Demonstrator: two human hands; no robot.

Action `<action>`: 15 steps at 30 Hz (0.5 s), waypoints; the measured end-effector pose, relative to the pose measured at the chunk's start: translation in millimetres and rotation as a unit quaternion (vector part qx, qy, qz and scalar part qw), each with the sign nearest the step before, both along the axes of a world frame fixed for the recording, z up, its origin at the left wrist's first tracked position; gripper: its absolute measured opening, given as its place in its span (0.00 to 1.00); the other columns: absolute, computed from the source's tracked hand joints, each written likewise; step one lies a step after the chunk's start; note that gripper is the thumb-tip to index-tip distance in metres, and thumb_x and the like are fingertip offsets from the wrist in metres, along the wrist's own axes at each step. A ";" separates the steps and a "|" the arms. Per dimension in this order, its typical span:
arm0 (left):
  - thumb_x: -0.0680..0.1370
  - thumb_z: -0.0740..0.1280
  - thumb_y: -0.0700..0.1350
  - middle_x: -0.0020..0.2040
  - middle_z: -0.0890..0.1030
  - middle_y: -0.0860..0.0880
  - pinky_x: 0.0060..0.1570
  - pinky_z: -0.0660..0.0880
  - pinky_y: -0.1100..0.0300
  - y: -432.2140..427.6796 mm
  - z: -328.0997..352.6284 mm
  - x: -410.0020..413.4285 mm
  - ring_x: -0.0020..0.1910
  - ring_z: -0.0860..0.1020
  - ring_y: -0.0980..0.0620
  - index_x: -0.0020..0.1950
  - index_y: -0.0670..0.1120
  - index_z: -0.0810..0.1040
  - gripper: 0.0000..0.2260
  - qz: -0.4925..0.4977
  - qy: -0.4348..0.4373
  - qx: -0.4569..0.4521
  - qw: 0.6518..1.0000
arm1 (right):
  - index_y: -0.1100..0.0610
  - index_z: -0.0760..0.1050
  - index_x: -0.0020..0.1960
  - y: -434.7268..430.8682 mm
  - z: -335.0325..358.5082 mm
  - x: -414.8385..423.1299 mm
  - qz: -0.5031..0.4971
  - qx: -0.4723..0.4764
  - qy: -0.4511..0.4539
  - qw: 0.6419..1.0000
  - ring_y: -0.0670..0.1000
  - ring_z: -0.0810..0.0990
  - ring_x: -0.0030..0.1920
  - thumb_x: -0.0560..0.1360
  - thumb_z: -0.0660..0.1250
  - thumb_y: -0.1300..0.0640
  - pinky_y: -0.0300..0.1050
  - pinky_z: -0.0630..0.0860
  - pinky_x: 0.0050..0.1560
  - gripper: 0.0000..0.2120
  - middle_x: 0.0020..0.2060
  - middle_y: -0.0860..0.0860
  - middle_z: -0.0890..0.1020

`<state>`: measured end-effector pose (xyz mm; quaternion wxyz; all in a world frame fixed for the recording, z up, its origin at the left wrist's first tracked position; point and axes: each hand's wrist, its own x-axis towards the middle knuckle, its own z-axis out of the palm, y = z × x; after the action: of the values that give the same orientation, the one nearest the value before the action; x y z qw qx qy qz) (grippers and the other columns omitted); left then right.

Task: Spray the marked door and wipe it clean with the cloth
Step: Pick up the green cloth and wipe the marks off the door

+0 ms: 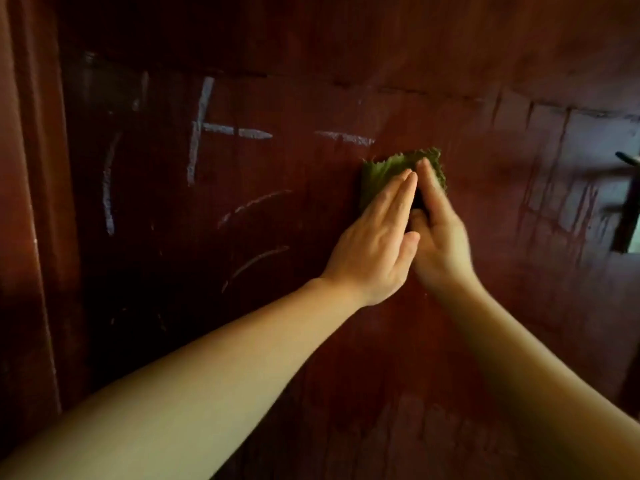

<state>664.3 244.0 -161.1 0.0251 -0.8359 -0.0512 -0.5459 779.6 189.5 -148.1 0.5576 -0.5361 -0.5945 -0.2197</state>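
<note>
A dark red-brown door point(311, 81) fills the view. White chalk-like marks point(201, 129) run across its left and middle: a tall stroke with a cross line, a short dash further right, and curved lines lower down. A green cloth point(384, 168) with a frilled edge lies flat on the door, just under the right dash. My left hand point(377, 237) and my right hand point(440, 230) press side by side on the cloth, fingers straight and pointing up. The cloth's lower part is hidden under the hands. No spray bottle is in view.
The door frame point(31, 237) stands along the left edge. At the far right a dark metal handle point(628, 188) sticks out beside a bright gap. Wet streaks point(554, 174) run down the door's right part.
</note>
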 end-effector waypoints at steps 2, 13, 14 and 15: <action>0.83 0.54 0.47 0.81 0.52 0.41 0.78 0.50 0.58 0.9 5.2 15.0 0.80 0.50 0.48 0.80 0.39 0.49 0.29 0.050 0.035 -0.043 0.997 | 0.53 0.63 0.77 -15.8 8.6 9.9 0.007 0.036 0.041 0.998 0.38 0.64 0.73 0.80 0.56 0.68 0.34 0.62 0.73 0.27 0.74 0.45 0.68; 0.80 0.55 0.47 0.80 0.58 0.46 0.77 0.53 0.48 46.2 80.1 27.8 0.80 0.54 0.46 0.79 0.45 0.59 0.26 0.308 -0.014 0.102 0.946 | 0.60 0.47 0.81 26.5 43.1 30.4 -0.366 0.060 -0.061 0.926 0.57 0.44 0.80 0.79 0.54 0.52 0.56 0.44 0.78 0.33 0.80 0.58 0.49; 0.81 0.55 0.49 0.81 0.55 0.46 0.78 0.50 0.48 47.5 81.2 28.0 0.80 0.52 0.46 0.80 0.45 0.56 0.28 0.321 -0.009 0.110 0.941 | 0.59 0.46 0.81 30.6 40.8 30.1 -0.380 0.066 -0.056 0.921 0.57 0.44 0.80 0.78 0.53 0.50 0.57 0.44 0.78 0.34 0.80 0.58 0.48; 0.82 0.55 0.53 0.81 0.52 0.46 0.78 0.48 0.47 47.7 81.1 29.2 0.80 0.49 0.47 0.81 0.45 0.52 0.29 0.336 -0.002 0.113 0.935 | 0.59 0.46 0.81 32.7 38.8 30.7 -0.386 0.069 -0.057 0.918 0.57 0.44 0.80 0.78 0.52 0.49 0.57 0.44 0.78 0.35 0.80 0.57 0.48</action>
<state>693.5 291.7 -79.9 0.3009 -0.7608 -0.2671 -0.5093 810.3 222.2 -109.3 0.4304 -0.6708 -0.3553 -0.4885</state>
